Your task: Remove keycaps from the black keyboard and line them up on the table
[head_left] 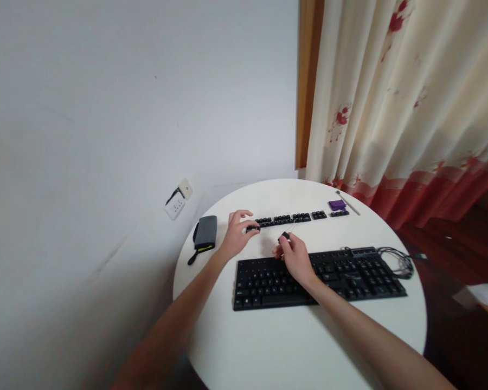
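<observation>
At the left end of a row of loose black keycaps (282,220), my left hand (239,232) has its thumb and index finger apart. Its fingers reach over the end keycaps (252,229); whether they touch is hard to tell. My right hand (296,255) is closed above the upper edge of a black keyboard (268,279). Between its fingers is a small black piece that looks like a keycap (283,236), along with a thin pale wire tool (293,225), probably a keycap puller. Part of the keyboard is hidden under my right hand and forearm.
A grey zipped case (206,232) with a strap lies at the left of the round white table (248,346). Toward the back right are a purple cloth (337,205) and a thin brush (348,203). A coiled cable (402,262) lies at the right edge.
</observation>
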`<action>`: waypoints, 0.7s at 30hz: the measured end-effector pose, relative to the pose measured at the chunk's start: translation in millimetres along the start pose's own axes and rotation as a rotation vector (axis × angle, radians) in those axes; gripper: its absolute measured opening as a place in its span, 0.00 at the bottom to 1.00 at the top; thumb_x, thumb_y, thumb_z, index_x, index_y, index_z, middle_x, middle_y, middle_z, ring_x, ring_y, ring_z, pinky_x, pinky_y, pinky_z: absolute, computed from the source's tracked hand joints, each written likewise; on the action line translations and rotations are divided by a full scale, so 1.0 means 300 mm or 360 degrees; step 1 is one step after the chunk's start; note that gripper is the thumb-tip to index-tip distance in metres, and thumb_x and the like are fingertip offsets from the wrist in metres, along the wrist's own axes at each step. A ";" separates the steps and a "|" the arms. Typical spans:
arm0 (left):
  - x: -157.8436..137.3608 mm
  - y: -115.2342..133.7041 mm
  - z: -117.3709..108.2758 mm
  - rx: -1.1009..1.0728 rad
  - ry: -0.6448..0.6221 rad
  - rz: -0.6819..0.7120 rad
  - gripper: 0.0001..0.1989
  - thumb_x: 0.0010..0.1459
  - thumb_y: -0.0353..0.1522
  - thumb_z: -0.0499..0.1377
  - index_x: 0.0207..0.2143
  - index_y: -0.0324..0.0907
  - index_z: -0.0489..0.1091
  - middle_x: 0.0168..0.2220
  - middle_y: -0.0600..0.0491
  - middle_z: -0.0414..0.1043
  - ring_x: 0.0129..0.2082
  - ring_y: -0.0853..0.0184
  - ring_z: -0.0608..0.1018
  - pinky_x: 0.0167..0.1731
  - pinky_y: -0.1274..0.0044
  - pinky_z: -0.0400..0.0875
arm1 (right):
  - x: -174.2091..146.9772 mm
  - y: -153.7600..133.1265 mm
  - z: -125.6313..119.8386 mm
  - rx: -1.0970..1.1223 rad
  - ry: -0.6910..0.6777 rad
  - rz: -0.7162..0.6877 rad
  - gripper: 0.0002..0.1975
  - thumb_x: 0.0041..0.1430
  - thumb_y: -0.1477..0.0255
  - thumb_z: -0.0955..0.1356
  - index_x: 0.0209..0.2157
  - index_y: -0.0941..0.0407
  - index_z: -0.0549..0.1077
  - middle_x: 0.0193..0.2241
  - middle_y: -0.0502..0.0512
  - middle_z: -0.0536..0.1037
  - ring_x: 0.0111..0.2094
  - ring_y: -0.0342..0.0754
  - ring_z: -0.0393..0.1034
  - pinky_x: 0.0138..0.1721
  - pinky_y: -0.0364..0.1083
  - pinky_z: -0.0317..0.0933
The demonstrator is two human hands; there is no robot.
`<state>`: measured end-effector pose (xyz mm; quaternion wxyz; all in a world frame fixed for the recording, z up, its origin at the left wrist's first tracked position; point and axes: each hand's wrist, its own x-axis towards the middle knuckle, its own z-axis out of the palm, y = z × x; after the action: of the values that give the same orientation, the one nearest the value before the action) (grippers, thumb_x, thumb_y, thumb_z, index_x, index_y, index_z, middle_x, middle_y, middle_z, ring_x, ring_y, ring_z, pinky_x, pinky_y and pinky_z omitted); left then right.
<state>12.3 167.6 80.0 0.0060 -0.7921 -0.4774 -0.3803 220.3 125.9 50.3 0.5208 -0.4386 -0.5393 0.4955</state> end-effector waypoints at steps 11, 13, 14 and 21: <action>-0.047 -0.139 0.138 0.0254 -0.0307 -0.0228 0.04 0.53 0.33 0.68 0.34 0.50 0.80 0.56 0.53 0.66 0.57 0.55 0.62 0.57 0.60 0.58 | 0.023 0.022 -0.020 -0.0068 0.0038 -0.0011 0.17 0.64 0.57 0.62 0.29 0.56 0.68 0.25 0.56 0.79 0.24 0.47 0.72 0.26 0.43 0.63; -0.050 -0.148 0.137 0.0256 -0.0306 -0.0217 0.04 0.53 0.33 0.68 0.34 0.50 0.80 0.56 0.53 0.66 0.57 0.55 0.62 0.57 0.60 0.57 | 0.024 0.025 -0.023 -0.0095 0.0027 -0.0015 0.17 0.64 0.57 0.63 0.29 0.56 0.68 0.25 0.56 0.78 0.24 0.47 0.71 0.26 0.44 0.63; -0.050 -0.151 0.137 0.0256 -0.0307 -0.0215 0.04 0.53 0.34 0.68 0.34 0.50 0.80 0.56 0.53 0.66 0.57 0.55 0.62 0.57 0.60 0.58 | 0.025 0.026 -0.024 -0.0105 0.0024 -0.0017 0.17 0.64 0.57 0.63 0.28 0.56 0.68 0.25 0.56 0.78 0.24 0.47 0.71 0.27 0.44 0.63; -0.051 -0.141 0.144 0.0251 -0.0247 -0.0220 0.10 0.49 0.36 0.71 0.37 0.50 0.78 0.55 0.52 0.65 0.56 0.55 0.63 0.57 0.61 0.58 | 0.025 0.024 -0.025 -0.0132 0.0011 -0.0048 0.20 0.63 0.55 0.63 0.28 0.56 0.70 0.25 0.56 0.78 0.25 0.47 0.71 0.27 0.44 0.63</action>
<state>2.1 195.2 25.0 0.0050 -0.7814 -0.5583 -0.2786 226.8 134.7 43.8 0.5115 -0.4533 -0.5641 0.4633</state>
